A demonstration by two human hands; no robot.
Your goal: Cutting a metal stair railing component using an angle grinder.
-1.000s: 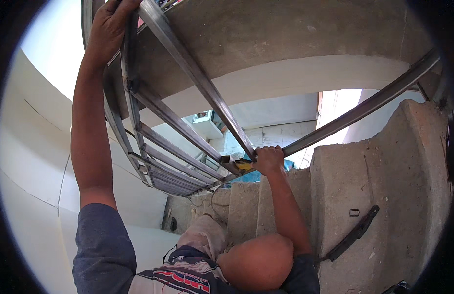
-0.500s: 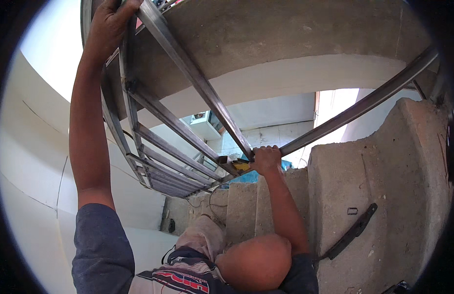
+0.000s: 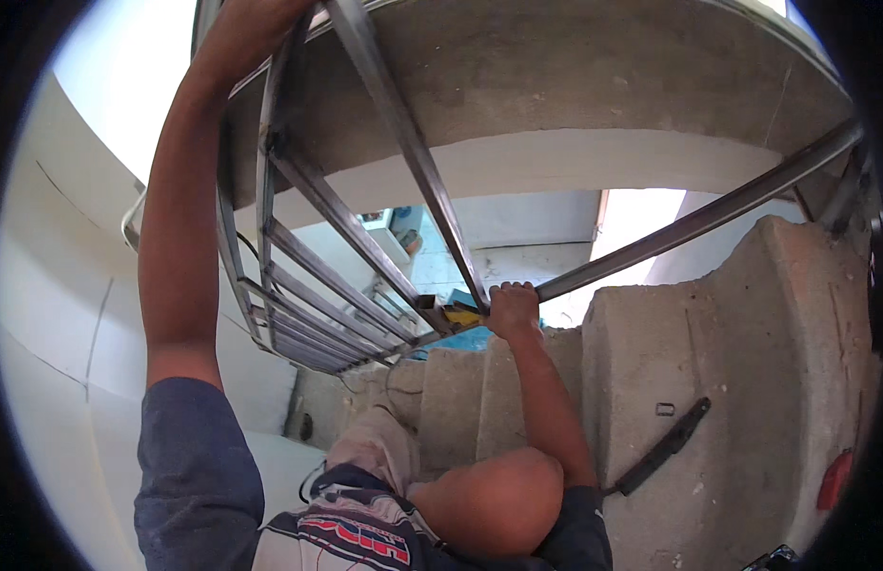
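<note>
Bare concrete stairs (image 3: 641, 362) climb along a pale curved wall (image 3: 56, 319), with a broad grey concrete beam (image 3: 575, 67) arching across above and a tiled floor far below, seen through the gap. A metal railing of parallel bars runs along the open side of the stairs, its nearest upright bar (image 3: 403, 143) slanting down from the upper left to meet a sloping lower rail (image 3: 689, 228). The right hand (image 3: 514, 309) is closed over that sloping rail, knuckles up, right beside the foot of the upright bar; a yellow piece (image 3: 460, 315) sits just left of it, by the open end of a square tube (image 3: 428, 305). The left hand (image 3: 260, 24) reaches to the top of the upright bar, but its fingers run out of view, so I cannot tell how tightly they close. On a step to the right lie a black strap-like piece (image 3: 662, 449) and a small rectangular ring (image 3: 664, 410).
</note>
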